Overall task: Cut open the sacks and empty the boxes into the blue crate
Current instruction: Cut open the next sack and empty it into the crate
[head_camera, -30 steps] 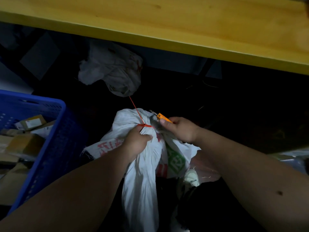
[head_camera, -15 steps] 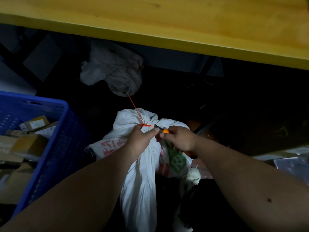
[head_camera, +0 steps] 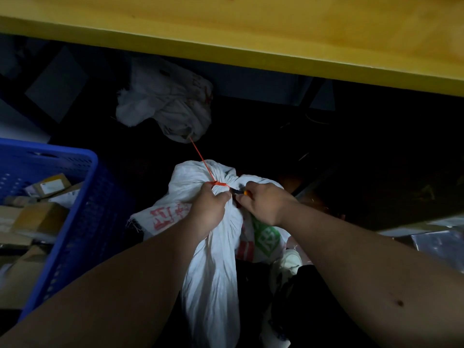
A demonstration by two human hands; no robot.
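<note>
Red tie (head_camera: 221,184) uncut on sack (head_camera: 213,247); left hand (head_camera: 209,208) clenches neck, right hand (head_camera: 262,205) grips cutter (head_camera: 239,191); blue crate (head_camera: 82,222) part-filled.

The white sack (head_camera: 213,259) is bunched tight at its neck, right under the left hand (head_camera: 209,209). It has red writing on one side and a green patch below the right hand (head_camera: 263,203). A red tie (head_camera: 219,184) goes around the neck, just above the left hand, and its long tail runs up and away. The blue crate (head_camera: 75,222) sits well to the left of the left hand. Brown boxes (head_camera: 37,217) lie inside it.
</note>
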